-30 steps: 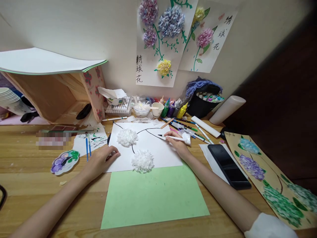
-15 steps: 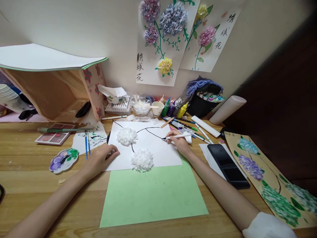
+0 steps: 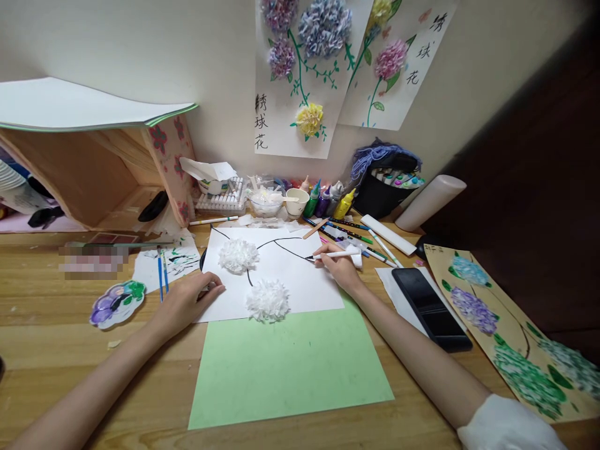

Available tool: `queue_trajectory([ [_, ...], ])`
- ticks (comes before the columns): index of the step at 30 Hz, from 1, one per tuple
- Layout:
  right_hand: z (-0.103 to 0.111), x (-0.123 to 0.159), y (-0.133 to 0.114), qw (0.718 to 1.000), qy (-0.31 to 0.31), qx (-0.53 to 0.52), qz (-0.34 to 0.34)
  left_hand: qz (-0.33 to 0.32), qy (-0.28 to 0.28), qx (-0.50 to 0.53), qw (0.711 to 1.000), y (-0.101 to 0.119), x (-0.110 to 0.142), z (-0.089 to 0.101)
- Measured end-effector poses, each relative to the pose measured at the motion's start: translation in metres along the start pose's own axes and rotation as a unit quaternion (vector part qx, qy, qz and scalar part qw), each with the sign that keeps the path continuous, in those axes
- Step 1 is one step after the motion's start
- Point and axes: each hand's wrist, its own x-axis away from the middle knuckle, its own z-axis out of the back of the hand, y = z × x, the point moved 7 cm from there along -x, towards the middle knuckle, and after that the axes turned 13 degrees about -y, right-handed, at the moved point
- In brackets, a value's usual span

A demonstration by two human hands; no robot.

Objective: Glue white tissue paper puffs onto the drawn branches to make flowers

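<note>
A white-barrelled marker pen (image 3: pixel 343 254) with a black tip is pinched in my right hand (image 3: pixel 338 265). Its tip is at the right end of a thin black curved line on the white paper (image 3: pixel 304 290). My left hand (image 3: pixel 194 295) rests at the paper's left edge, fingers loosely bent and nothing seen between them. Two fluffy white paper flowers sit on the sheet: the upper flower (image 3: pixel 239 256) near its left side, the lower flower (image 3: pixel 269 300) at its front edge. Black branching lines run near them. Under the white sheet lies a green sheet (image 3: pixel 290 375).
A wooden stick (image 3: pixel 315 229) overlaps the paper's back edge. Behind stand a paper cup (image 3: pixel 297 203), paint bottles (image 3: pixel 323 201) and a black pen holder (image 3: pixel 379 194). A phone (image 3: pixel 431 309) and a painted flower sheet (image 3: pixel 510 319) lie right; a paint palette (image 3: pixel 118 304) lies left.
The whole view has shifted slightly. Both hands keep about the same places on the paper, and the marker tip stays near the end of the black line.
</note>
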Motion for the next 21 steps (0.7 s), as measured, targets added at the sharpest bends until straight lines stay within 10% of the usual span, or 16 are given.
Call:
queue_trajectory([
  [21,0.0008,-0.0009,0.0005,1.0,0.003,0.011,-0.009,0.001,0.003,0.012,1.0,0.0008,0.0001,0.0011],
])
